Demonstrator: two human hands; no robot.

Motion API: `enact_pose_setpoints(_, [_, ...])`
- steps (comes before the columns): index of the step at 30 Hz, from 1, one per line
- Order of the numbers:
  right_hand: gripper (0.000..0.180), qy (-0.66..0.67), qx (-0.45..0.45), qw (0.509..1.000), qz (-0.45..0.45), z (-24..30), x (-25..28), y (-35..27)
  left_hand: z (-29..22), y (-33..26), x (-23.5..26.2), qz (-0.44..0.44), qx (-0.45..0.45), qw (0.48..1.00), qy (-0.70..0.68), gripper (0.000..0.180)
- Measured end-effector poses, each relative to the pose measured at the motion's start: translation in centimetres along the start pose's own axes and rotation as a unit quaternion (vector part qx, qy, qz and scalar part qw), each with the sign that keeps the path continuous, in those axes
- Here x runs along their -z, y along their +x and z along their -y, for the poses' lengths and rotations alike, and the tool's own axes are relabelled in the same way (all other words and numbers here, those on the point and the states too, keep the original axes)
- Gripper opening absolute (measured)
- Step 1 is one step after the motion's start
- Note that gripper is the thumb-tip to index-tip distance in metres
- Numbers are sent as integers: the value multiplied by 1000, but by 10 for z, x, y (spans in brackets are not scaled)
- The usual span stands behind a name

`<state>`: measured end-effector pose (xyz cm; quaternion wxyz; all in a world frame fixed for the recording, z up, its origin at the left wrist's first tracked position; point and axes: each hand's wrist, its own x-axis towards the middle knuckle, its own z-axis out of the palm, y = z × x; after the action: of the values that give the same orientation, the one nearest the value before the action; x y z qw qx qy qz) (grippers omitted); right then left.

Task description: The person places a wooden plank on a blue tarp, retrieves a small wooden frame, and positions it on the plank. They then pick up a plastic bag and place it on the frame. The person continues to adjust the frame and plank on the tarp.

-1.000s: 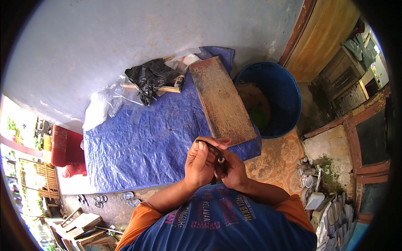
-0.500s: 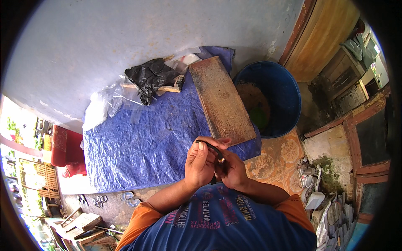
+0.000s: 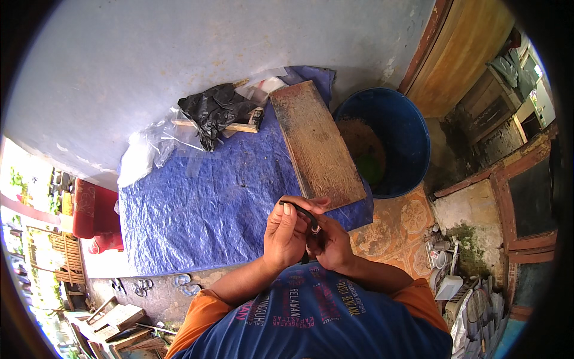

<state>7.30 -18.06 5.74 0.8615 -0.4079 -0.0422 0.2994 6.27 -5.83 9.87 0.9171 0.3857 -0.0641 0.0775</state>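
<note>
Close in front of my chest, both hands hold a curved black strap [image 3: 304,212]. My left hand [image 3: 283,238] is closed on its upper left end, with the thumb pressed against it. My right hand [image 3: 332,244] grips it lower down, where a small shiny spot shows by the fingertips. A dark end of the strap hangs between the palms, mostly hidden by the fingers. Just beyond the hands lies a worn wooden board [image 3: 317,143], resting on a blue tarp [image 3: 197,209].
A blue plastic barrel [image 3: 412,140] stands right of the board. Black plastic bag [image 3: 215,110] and clear plastic sheets [image 3: 156,146] lie at the tarp's far edge. Sandals [image 3: 188,285] and scrap wood [image 3: 119,320] are on the floor at left; pots and utensils [image 3: 442,257] crowd the right.
</note>
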Motion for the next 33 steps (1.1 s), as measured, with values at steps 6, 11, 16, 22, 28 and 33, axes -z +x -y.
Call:
enact_pose_setpoints(6, [40,-22,-2,1000,-7,2,-1,1,1,3,3,11,-11,1000,8,33])
enact_pose_setpoints(11, [41,25,-14,1000,3,1,0,3,1,3,5,14,-15,1000,10,33])
enact_pose_setpoints(16, [41,-14,-4,1000,9,0,1,4,2,5,5,23,-26,999,15,33])
enact_pose_setpoints(22, [40,7,-13,1000,7,1,0,4,1,5,4,25,-28,999,18,33])
enact_pose_setpoints(28, [40,-7,-6,1000,7,2,0,3,2,4,5,20,-21,1000,9,33])
enact_pose_setpoints(33, [40,16,-12,1000,-5,1,-1,3,3,5,6,33,-31,999,25,33])
